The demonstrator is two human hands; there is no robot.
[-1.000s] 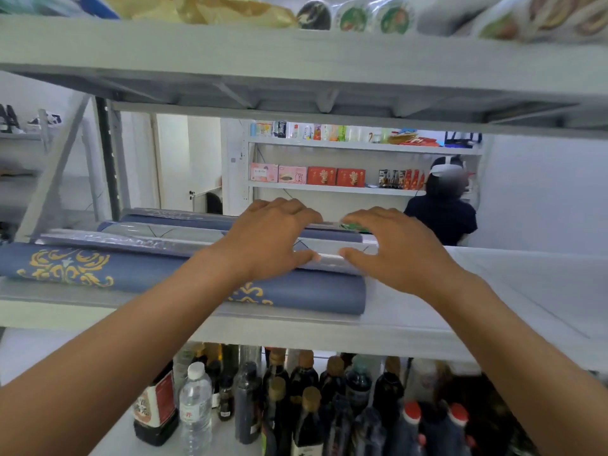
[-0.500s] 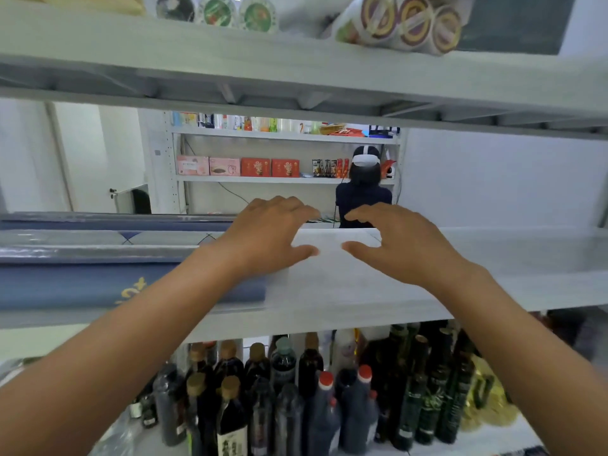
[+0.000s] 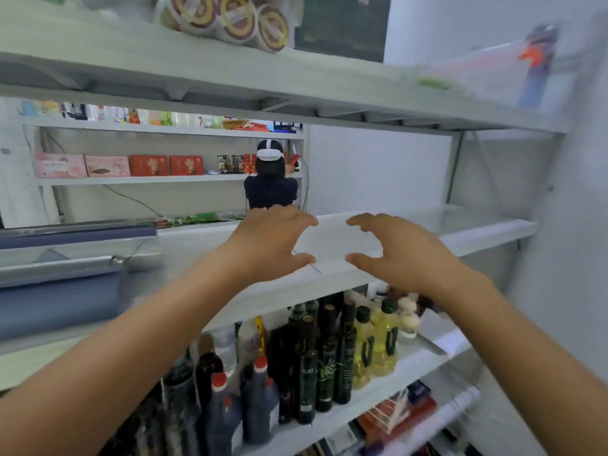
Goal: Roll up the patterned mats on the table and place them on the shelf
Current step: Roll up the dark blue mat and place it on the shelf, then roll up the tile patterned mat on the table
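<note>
From the head camera: both hands were up at the shelf [image 3: 460, 232] and both were empty. The left hand [image 3: 273, 245] hovered over the bare board with fingers spread and loosely bent, gripping nothing. The right hand [image 3: 398, 255] sat just beside it, the same relaxed claw shape, thumb tucked under, also holding nothing.

The rolled mats [image 3: 75, 258] lay well off to the left on that same shelf, stacked lengthwise side by side, clear of both hands. The blue roll [image 3: 59, 304] lay nearest the front edge, and a shiny roll [image 3: 65, 268] sat just behind it, though that corner was blurred. Dark bottles [image 3: 312, 350] crowded the shelf below, and another person [image 3: 270, 189] stood at a far rack.

Those mats looked light and soft, likely to sag if lifted by one end. The glossy one probably slips in the palm. Being round, they could creep toward the edge. The best hold would be two hands wrapped around the roll, spaced either side of its middle.
</note>
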